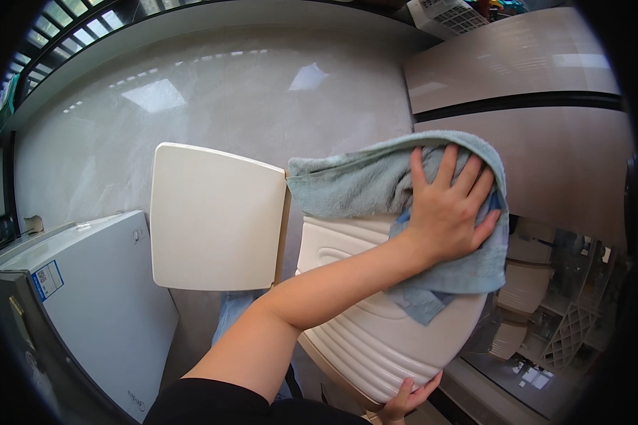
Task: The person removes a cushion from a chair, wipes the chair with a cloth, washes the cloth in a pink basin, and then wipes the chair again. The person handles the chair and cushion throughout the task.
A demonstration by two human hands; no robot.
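My left hand (452,204) lies with fingers spread on a bunched grey-blue towel (345,183). Its palm presses the cloth onto a cream plastic panel (388,345) with moulded ridges, which looks like part of a chair. A corner of darker blue cloth (425,308) shows beneath the towel. At the panel's lower edge my right hand (412,398) grips the rim, thumb uppermost; the picture's edge cuts off part of this hand. Left of the panel is a flat, square cream board (218,218) with rounded corners. Whether board and panel are joined cannot be seen.
A white Midea appliance (101,303), seemingly a freezer, stands at left. Glossy cabinet fronts (558,159) rise close on the right above a dark reflective door (553,308). Pale tiled flooring (234,95) stretches beyond. A white plastic basket (446,18) sits at the far right.
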